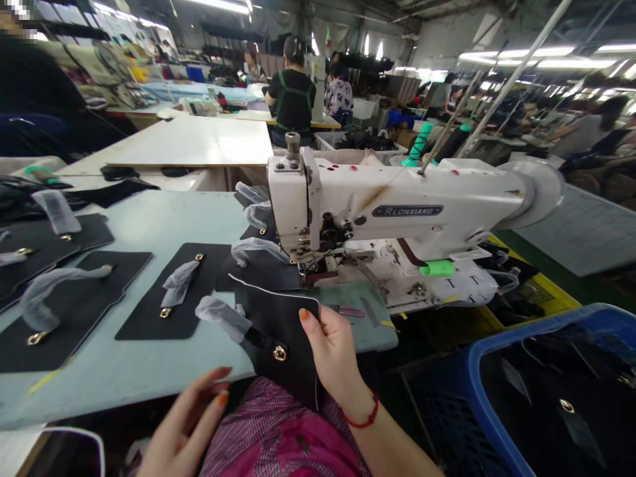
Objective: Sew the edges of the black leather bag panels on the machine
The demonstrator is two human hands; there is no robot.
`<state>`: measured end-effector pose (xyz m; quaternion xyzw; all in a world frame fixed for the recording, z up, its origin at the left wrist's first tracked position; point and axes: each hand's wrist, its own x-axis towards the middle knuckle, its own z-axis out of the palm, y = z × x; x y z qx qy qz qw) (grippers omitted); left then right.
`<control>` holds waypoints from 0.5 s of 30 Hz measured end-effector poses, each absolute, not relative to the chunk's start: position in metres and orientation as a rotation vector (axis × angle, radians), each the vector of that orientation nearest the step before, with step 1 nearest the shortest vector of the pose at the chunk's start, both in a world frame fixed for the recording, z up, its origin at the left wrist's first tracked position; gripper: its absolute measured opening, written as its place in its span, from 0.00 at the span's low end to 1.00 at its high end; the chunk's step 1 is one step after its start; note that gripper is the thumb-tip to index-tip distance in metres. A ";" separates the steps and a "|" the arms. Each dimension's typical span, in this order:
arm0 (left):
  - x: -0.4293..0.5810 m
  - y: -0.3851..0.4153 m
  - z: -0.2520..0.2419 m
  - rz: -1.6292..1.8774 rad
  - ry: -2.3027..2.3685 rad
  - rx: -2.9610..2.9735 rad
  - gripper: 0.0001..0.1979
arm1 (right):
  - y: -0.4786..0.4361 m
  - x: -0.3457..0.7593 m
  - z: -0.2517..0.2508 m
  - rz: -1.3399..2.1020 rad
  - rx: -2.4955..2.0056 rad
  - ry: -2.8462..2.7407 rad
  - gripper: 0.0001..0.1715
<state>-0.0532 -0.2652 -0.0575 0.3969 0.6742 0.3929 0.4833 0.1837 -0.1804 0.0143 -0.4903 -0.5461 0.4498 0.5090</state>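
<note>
Black and leather-like, seemingly light, pliable and best held by its edges, the flat white-edged panel [293, 321] is overhanging the near side of the pale-blue tabletop [163, 212], your right hand [338, 348] pinching its right edge, your left hand [191, 421] hovering empty, fingers loosely parted.

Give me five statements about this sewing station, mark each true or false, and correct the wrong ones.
1. The right hand grips the edge of a thin black panel with a gold metal fitting. True.
2. Both hands grip that panel. False: the left hand is apart from it, with nothing visible in its grasp.
3. A red cord bracelet circles the right wrist. True.
4. A red plastic basket stands at the picture's lower right. False: the latticed plastic basket there is blue.
5. The white sewing machine with a dark nameplate stands beyond the right hand. True.
</note>
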 end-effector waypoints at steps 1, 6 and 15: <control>-0.037 -0.275 -0.056 0.929 1.458 0.831 0.27 | -0.183 0.179 0.014 1.095 -1.172 -1.307 0.21; 0.027 -0.271 -0.041 1.080 0.788 0.193 0.33 | -0.208 0.148 0.006 1.247 -1.070 -1.290 0.19; 0.039 -0.198 -0.013 1.513 1.181 0.157 0.21 | -0.210 0.153 -0.005 1.506 -1.025 -1.101 0.21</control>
